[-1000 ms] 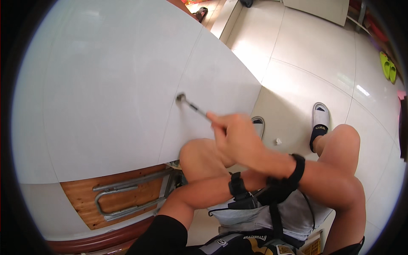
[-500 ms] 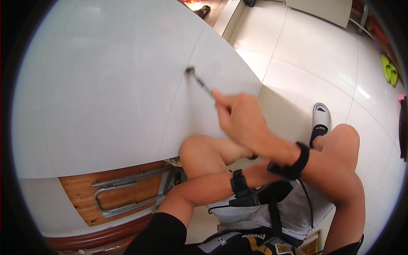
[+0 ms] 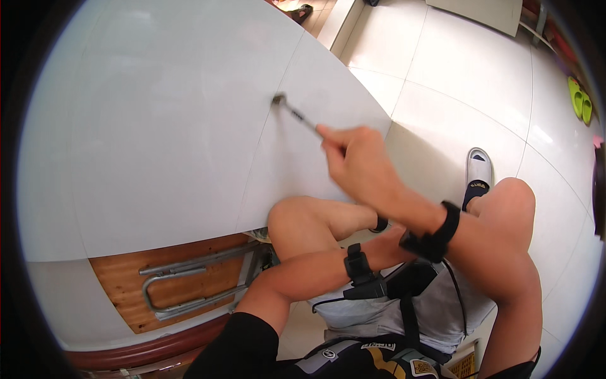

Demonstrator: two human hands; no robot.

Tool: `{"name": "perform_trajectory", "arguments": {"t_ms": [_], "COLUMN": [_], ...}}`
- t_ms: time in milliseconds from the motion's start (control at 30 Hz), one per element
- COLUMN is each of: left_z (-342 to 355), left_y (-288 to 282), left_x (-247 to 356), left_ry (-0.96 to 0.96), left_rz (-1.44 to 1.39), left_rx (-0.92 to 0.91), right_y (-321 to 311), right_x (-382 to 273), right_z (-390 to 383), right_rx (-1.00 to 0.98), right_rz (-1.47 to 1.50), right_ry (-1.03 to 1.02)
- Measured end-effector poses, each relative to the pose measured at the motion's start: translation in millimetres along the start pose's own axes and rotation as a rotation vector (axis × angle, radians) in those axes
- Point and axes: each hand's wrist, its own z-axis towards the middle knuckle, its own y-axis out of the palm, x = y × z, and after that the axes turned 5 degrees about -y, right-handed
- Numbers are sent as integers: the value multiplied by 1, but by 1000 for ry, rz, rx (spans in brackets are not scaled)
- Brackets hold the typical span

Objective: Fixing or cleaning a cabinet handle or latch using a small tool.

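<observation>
My right hand (image 3: 361, 161) is closed around the handle of a slim tool (image 3: 300, 118) with a small dark, brush-like head. That head meets a large pale panel (image 3: 164, 139), right by a thin dark seam that runs down it. My left forearm (image 3: 322, 275) crosses low in front of me, and my left hand is hidden behind the right wrist. A black strap sits on each of my wrists.
Below the panel is a wooden board with a folded metal tube frame (image 3: 173, 294), above a dark red rail (image 3: 145, 346). My bent left knee (image 3: 293, 221) overlaps the panel's lower right. Tiled floor (image 3: 467, 82) lies to the right, with lime-green slippers (image 3: 579, 101) farther off.
The tool's head has shifted slightly up and left along the seam, and my right hand has risen a little with it. The view has shifted slightly.
</observation>
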Motion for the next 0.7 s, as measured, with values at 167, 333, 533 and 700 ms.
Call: {"name": "perform_trajectory", "arguments": {"t_ms": [167, 333, 533, 700], "left_z": [-3, 11, -9, 1], "left_y": [14, -5, 15, -13], "left_x": [13, 17, -32, 49], "left_ry": [12, -187, 242, -282], "left_rz": [-50, -39, 167, -62], "left_rx": [70, -166, 229, -123], "right_y": [12, -1, 21, -2], "right_x": [7, 9, 1, 5], "right_z": [-16, 4, -25, -6], "right_rx": [17, 62, -76, 0], "right_rz": [-29, -30, 16, -52], "right_ry": [-22, 20, -113, 7]}}
